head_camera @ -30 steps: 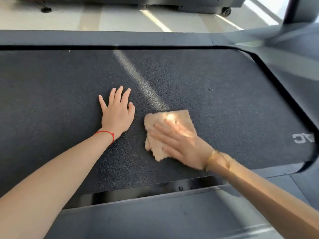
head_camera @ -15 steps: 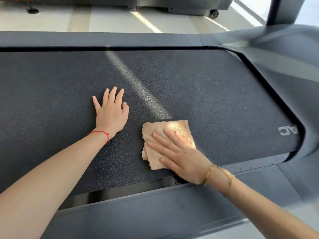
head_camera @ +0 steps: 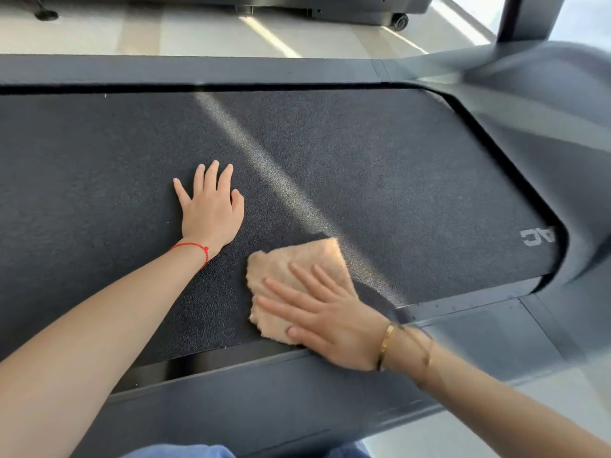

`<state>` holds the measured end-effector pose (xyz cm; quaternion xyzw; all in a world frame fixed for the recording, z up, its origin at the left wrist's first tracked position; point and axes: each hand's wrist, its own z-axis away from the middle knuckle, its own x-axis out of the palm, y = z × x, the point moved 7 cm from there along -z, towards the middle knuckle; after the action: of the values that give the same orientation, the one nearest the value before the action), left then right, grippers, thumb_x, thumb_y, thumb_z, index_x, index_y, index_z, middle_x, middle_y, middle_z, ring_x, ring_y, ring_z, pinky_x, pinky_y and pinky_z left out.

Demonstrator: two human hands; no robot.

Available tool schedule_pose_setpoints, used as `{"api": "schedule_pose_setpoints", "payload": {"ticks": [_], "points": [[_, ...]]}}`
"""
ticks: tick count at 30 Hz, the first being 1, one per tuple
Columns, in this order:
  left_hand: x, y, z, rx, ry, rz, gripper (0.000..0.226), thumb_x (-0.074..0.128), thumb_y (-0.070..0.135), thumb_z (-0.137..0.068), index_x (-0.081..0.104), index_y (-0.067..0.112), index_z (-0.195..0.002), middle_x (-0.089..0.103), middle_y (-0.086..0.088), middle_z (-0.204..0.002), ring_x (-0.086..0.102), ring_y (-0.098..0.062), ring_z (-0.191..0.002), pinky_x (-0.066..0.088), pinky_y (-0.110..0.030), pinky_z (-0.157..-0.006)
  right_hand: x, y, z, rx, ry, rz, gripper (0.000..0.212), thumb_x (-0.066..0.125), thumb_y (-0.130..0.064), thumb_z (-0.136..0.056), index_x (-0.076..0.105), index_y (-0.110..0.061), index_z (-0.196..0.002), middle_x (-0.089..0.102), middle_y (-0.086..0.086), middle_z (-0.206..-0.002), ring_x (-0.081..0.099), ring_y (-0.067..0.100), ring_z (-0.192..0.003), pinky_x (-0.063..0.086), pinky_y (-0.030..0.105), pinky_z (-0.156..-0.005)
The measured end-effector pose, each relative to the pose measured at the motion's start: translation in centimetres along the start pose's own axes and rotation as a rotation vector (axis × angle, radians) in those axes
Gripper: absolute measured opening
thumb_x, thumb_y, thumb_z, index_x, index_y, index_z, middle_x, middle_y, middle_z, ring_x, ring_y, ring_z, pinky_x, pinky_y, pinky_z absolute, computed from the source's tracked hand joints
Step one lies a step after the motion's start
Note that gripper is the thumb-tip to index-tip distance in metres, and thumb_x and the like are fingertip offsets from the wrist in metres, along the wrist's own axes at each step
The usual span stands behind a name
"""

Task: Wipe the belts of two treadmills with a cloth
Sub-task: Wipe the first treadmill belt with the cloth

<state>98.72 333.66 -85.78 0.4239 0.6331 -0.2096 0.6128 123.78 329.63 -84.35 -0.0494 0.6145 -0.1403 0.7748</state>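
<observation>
Belt [head_camera: 363,166] cut by frame edge at 9 o'clock. Right hand [head_camera: 330,320] covers the 5 o'clock part of the cloth [head_camera: 291,259]; palm contact not visible. White lettering [head_camera: 535,239] on belt partly under the housing [head_camera: 545,133], unreadable. Housing and upright post [head_camera: 529,14] motion-blurred. Second treadmill [head_camera: 297,4] at 12 o'clock: base only. Both forearms cropped at 6 o'clock.

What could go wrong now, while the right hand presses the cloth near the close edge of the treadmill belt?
1. The right hand presses the peach cloth beside the dark gap at the belt's near edge; the cloth or fingertips might catch there.
2. The left hand leans flat on the treadmill belt; if the belt slips under that weight, the person could lose balance.
3. The gold bracelet hangs low over the side rail and may scrape it.
</observation>
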Motion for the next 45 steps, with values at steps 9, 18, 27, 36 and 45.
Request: {"api": "schedule_pose_setpoints", "payload": {"ticks": [9, 18, 27, 36, 45], "points": [[0.0, -0.3, 0.0, 0.005, -0.02, 0.006, 0.053, 0.033, 0.031, -0.103, 0.03, 0.019, -0.154, 0.024, -0.006, -0.163, 0.014, -0.026, -0.151, 0.004, -0.066, -0.117, 0.2, 2.0, 3.3, 0.078, 0.019, -0.007, 0.053, 0.022, -0.038, -0.108, -0.001, -0.042, -0.155, -0.014, -0.023, -0.161, -0.024, 0.011, -0.148, -0.013, 0.038, -0.122], [-0.1, -0.3, 0.3, 0.0, -0.025, 0.004, 0.054, 0.034, 0.03, -0.103, 0.029, 0.018, -0.155, 0.023, -0.007, -0.163, 0.015, -0.026, -0.151, 0.004, -0.064, -0.118, -1.4, 10.7, 5.7, 0.479, 0.187, -0.099, 0.053, 0.025, -0.038, -0.107, 0.0, -0.045, -0.153, -0.011, -0.022, -0.161, -0.019, 0.015, -0.15, -0.017, 0.033, -0.119], [-0.2, 0.5, 0.6, -0.014, -0.059, 0.022, 0.054, 0.034, 0.026, -0.103, 0.026, 0.016, -0.155, 0.019, -0.007, -0.164, 0.009, -0.028, -0.152, 0.002, -0.065, -0.118, -1.4, 6.1, -0.9, 0.344, 0.191, -0.084, 0.053, 0.02, -0.039, -0.107, -0.003, -0.045, -0.154, -0.015, -0.023, -0.161, -0.023, 0.019, -0.149, -0.02, 0.038, -0.118], [0.5, 3.7, 0.3, -0.005, -0.093, 0.057, 0.056, 0.034, 0.034, -0.103, 0.026, 0.018, -0.155, 0.018, -0.005, -0.165, 0.006, -0.028, -0.153, 0.0, -0.07, -0.115, -3.2, 15.9, 3.8, 0.624, 0.292, -0.068, 0.055, 0.028, -0.045, -0.105, 0.006, -0.041, -0.155, -0.004, -0.016, -0.163, -0.009, 0.02, -0.152, -0.006, 0.043, -0.122], [2.2, 10.1, -1.0, -0.043, -0.085, 0.116, 0.055, 0.032, 0.029, -0.103, 0.021, 0.02, -0.157, 0.014, -0.005, -0.165, 0.004, -0.03, -0.153, 0.001, -0.07, -0.115, -1.6, 12.9, 2.5, 0.23, 0.198, -0.02, 0.052, 0.012, -0.049, -0.104, 0.001, -0.041, -0.155, -0.006, -0.018, -0.164, -0.016, 0.015, -0.151, -0.011, 0.04, -0.122]]}}
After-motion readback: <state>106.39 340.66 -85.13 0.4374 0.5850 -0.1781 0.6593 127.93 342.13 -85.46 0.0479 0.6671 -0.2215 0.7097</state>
